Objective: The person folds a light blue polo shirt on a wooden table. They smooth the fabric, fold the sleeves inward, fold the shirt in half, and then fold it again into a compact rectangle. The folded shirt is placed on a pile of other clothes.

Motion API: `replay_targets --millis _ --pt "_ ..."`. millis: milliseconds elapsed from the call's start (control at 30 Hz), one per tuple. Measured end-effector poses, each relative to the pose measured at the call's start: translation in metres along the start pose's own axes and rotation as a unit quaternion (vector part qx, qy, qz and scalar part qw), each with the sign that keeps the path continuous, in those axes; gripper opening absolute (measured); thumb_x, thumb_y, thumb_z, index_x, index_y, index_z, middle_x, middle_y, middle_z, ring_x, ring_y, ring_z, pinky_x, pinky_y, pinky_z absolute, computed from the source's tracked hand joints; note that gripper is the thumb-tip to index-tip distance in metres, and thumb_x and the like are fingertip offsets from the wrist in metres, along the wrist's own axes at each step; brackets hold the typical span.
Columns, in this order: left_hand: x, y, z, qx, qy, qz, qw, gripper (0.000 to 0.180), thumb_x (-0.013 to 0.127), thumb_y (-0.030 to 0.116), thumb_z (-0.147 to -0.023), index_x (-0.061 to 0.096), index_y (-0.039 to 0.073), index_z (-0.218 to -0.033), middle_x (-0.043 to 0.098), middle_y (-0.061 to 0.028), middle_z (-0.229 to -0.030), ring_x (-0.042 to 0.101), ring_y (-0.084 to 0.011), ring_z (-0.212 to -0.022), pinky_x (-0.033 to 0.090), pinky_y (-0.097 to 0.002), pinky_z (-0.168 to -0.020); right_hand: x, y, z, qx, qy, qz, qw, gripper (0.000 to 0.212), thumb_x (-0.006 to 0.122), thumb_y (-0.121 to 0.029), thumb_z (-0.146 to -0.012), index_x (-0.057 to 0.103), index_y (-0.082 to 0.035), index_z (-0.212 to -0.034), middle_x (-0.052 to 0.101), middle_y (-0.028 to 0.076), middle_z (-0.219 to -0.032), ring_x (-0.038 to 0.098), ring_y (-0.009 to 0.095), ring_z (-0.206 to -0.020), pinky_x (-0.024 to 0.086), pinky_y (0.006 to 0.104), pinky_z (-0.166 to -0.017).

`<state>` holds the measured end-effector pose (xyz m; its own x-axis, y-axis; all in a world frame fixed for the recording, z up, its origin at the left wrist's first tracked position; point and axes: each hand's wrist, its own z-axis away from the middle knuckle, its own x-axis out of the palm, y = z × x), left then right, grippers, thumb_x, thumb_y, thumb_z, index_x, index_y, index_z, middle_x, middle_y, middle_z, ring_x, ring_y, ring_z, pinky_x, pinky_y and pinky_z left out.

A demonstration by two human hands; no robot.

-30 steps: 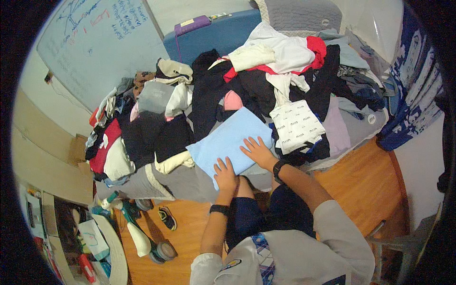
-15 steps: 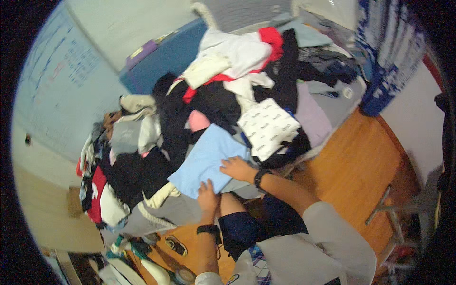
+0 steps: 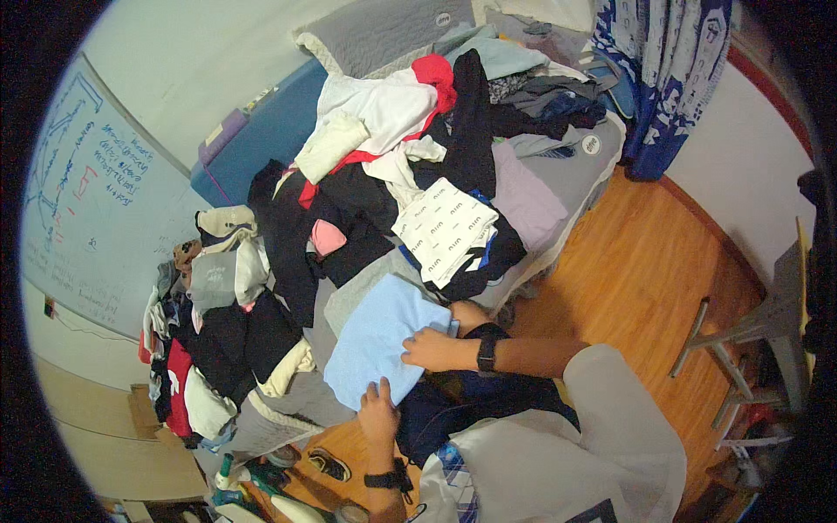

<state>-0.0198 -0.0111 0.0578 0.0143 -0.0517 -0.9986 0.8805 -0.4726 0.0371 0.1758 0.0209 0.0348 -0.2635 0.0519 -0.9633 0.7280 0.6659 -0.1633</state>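
A folded light blue garment [image 3: 379,336] lies at the near edge of the bed, partly over my lap; its exact kind cannot be told. At its lower corner, my left hand [image 3: 378,415] is closed on the fabric with the fingertips on top. My right hand [image 3: 432,350] grips the right edge, fingers curled over the cloth and thumb hidden. Just beyond the garment lies a light grey cloth [image 3: 349,295]. To its upper right is a stack of white patterned cloth [image 3: 446,228], resting on dark clothes.
Black clothes [image 3: 283,231], a white and red garment [image 3: 370,109] and a lilac cloth [image 3: 527,196] cover the bed. Another mixed heap [image 3: 218,331] lies at its left end. Shoes [image 3: 330,464] stand on the wooden floor [image 3: 623,279]; a chair [image 3: 741,331] is at the right.
The light blue garment has come nearer to me with both hands on it, and more grey cloth shows beyond it. My view has shifted, so the bed appears further left.
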Motion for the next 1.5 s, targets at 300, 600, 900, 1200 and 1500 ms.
replay_targets --millis 300,600,900,1200,1500 --pt "0.020 0.027 0.020 -0.088 0.068 0.021 0.994 0.051 0.052 0.001 -0.060 0.042 0.003 -0.110 0.039 -0.0235 -0.111 0.041 -0.0379 -0.097 0.041 -0.0408 -0.077 0.000 0.018 0.026 -0.004 -0.099 -0.145 0.985 0.032 0.053 -0.011 -0.063 0.050 -0.010 -0.095 0.047 0.010 -0.098 0.050 0.030 -0.085 0.042 0.0390 -0.070" --pt "0.027 0.033 0.021 -0.102 0.101 0.040 0.989 0.054 0.052 -0.002 -0.059 0.040 0.002 -0.111 0.036 -0.0232 -0.115 0.036 -0.0398 -0.102 0.036 -0.0421 -0.083 -0.012 0.027 0.046 0.045 -0.109 -0.187 0.975 0.033 0.047 -0.009 -0.064 0.053 -0.009 -0.096 0.053 0.010 -0.094 0.051 0.027 -0.090 0.040 0.0377 -0.075" --pt "0.019 0.027 0.024 -0.097 0.071 0.061 0.991 0.069 0.064 0.006 -0.052 0.036 0.007 -0.115 0.033 -0.0208 -0.118 0.035 -0.0388 -0.104 0.039 -0.0432 -0.078 -0.016 0.059 0.060 0.081 -0.182 -0.186 0.962 0.028 0.048 -0.010 -0.069 0.052 -0.003 -0.096 0.052 0.014 -0.099 0.047 0.029 -0.093 0.030 0.0372 -0.086" --pt "0.001 0.004 0.040 -0.021 0.003 0.116 0.993 0.073 0.067 0.011 -0.055 0.033 0.011 -0.119 0.029 -0.0197 -0.121 0.032 -0.0367 -0.108 0.035 -0.0414 -0.085 -0.093 0.076 0.085 0.218 -0.075 -0.170 0.958 0.026 0.050 -0.013 -0.073 0.052 -0.001 -0.097 0.052 0.015 -0.094 0.049 0.029 -0.089 0.039 0.0343 -0.077" --pt "0.053 -0.030 0.050 -0.273 0.063 0.545 0.790 0.070 0.057 0.040 -0.070 0.030 -0.001 -0.119 0.037 -0.0223 -0.116 0.043 -0.0332 -0.100 0.037 -0.0378 -0.083 -0.023 0.101 0.055 0.365 -0.131 -0.234 0.891 0.029 0.060 -0.026 -0.072 0.055 0.001 -0.082 0.054 0.005 -0.071 0.050 0.010 -0.064 0.041 0.0219 -0.056"
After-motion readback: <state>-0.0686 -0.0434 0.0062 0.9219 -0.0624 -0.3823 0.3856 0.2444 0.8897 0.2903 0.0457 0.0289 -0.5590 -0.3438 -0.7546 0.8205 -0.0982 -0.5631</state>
